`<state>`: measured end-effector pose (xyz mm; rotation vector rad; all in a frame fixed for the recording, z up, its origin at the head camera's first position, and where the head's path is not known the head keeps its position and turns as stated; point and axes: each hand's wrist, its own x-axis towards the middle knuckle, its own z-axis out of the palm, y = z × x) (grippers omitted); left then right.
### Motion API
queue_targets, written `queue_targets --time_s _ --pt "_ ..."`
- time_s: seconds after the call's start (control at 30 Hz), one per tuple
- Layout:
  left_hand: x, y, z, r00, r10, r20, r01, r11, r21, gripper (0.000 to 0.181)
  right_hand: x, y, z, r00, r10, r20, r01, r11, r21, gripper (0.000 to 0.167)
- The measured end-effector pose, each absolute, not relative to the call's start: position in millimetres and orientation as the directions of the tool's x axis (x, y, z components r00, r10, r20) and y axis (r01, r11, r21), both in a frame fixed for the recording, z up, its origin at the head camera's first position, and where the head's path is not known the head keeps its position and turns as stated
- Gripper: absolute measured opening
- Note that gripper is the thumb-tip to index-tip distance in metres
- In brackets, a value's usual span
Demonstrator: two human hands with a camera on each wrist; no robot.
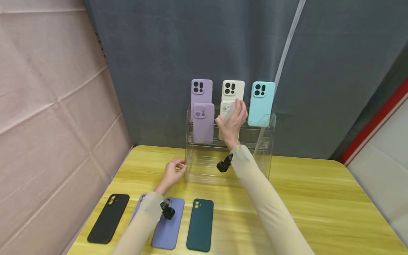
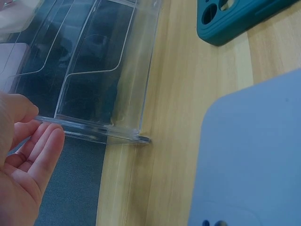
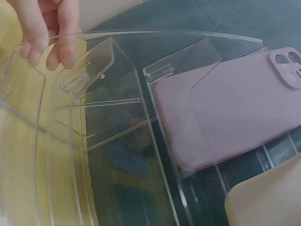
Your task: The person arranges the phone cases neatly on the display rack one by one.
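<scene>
A clear tiered acrylic rack [image 1: 204,166] stands at the back of the table. My right hand [image 1: 235,124] holds a small white phone case [image 1: 226,109] by its sides on the middle tier, partly covering it; its lower end [image 3: 268,197] shows in the right wrist view. Behind it stands a taller white case [image 1: 233,88]. Two light purple cases, one behind [image 1: 206,92] and one in front [image 1: 204,127], lean in the rack's left side. A turquoise case [image 1: 261,106] is at upper right. My left hand [image 1: 173,172] pinches the rack's left side edge.
On the table's front left lie a black case [image 1: 109,219], two violet-blue cases [image 1: 169,230], one mostly hidden by my left sleeve, and a dark green case [image 1: 200,225]. A grey curtain [image 1: 153,71] hangs behind the rack, and a pink cloth wall [image 1: 47,141] rises at left.
</scene>
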<state>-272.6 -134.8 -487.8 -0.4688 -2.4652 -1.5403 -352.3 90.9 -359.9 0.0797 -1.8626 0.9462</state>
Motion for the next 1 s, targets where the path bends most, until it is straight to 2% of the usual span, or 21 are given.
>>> queue_targets --time_s 0.33,0.73,1.0 --pt "-276 -136 -491 -0.928 0.169 0.332 0.373 0.397 0.839 0.023 -354 89 -371 -0.492 0.325 0.807 -0.427 0.719 -0.549 0.084" --pt "-277 -135 -491 -0.929 0.172 0.328 0.371 0.403 0.837 0.024 -346 84 -378 -0.521 0.371 0.769 -0.374 0.71 -0.596 0.084" --pt "-275 -135 -489 -0.929 0.166 0.332 0.371 0.412 0.832 0.023 -343 79 -375 -0.536 0.387 0.75 -0.289 0.751 -0.594 0.086"
